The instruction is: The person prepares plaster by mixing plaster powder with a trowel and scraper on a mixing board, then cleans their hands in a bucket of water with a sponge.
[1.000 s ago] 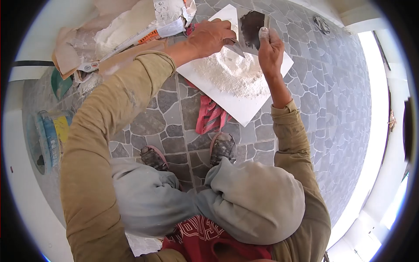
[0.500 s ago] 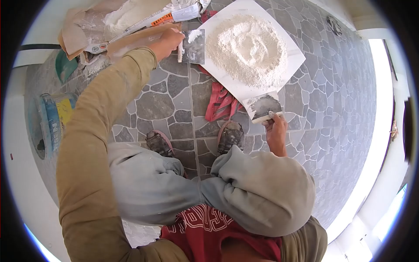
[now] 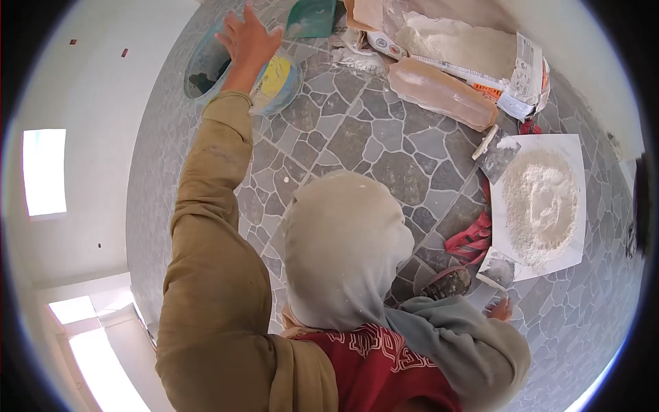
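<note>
My left hand (image 3: 250,42) is stretched out with its fingers apart over a clear bucket (image 3: 292,86) with a yellow label, holding nothing. My right hand (image 3: 501,309) is low at the right, beside my knee and just below a scraper (image 3: 498,268), apart from it; its fingers are partly seen and look free. That scraper lies at the lower corner of a white tile (image 3: 573,147). A heap of white powder (image 3: 542,199) with a hollow in its middle sits on the tile. Another scraper (image 3: 498,152) rests at the tile's upper left corner.
An open paper bag of powder (image 3: 456,44) lies at the top, with a brown paper flap (image 3: 439,93) beside it. A green dustpan (image 3: 311,18) stands near the bucket. Red cloth (image 3: 470,239) lies left of the tile, above my shoe (image 3: 449,283). The floor is stone-patterned.
The view has turned left. Both hands have let go of their scrapers, which now lie at the tile. My left hand has moved left to the bucket.
</note>
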`<state>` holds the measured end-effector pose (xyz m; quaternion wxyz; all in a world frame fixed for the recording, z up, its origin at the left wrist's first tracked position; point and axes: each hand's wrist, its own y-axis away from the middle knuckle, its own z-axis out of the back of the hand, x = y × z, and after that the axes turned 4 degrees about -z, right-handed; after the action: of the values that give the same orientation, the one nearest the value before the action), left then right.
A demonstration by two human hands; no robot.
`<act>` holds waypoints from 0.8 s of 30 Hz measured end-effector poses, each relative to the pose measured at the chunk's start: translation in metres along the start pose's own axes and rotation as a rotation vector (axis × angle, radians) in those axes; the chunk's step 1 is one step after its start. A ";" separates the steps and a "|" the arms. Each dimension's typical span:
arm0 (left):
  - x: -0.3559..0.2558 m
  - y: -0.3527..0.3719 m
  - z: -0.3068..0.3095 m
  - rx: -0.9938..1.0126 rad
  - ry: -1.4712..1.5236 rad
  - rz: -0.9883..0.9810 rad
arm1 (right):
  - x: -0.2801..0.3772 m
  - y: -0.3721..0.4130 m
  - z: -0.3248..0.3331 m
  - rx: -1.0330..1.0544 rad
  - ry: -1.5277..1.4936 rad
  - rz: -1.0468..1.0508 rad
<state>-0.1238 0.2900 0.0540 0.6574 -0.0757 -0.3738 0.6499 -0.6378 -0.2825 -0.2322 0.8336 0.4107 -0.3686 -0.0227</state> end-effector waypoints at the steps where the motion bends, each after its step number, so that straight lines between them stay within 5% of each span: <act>1: 0.042 0.003 -0.010 0.182 0.010 0.083 | -0.001 -0.006 0.001 -0.033 0.061 0.025; 4: 0.152 0.032 -0.079 0.714 0.391 0.064 | -0.008 -0.024 0.025 -0.069 0.124 0.133; 11: 0.093 0.044 -0.037 0.609 0.601 -0.099 | 0.049 0.038 -0.005 -0.173 0.038 0.484; 20: -0.005 0.069 0.063 0.738 0.717 -0.224 | 0.103 0.100 -0.083 0.265 0.069 0.472; 22: -0.034 0.077 0.081 0.742 0.766 -0.281 | 0.111 0.109 -0.097 0.500 0.249 0.713; 24: -0.067 0.080 0.106 0.799 0.770 -0.354 | 0.110 0.116 -0.117 0.519 0.303 0.749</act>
<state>-0.2416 0.1997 0.0557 0.8221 0.0110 0.1594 0.5465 -0.5144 -0.1652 -0.1304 0.6987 0.4428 -0.3591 0.4321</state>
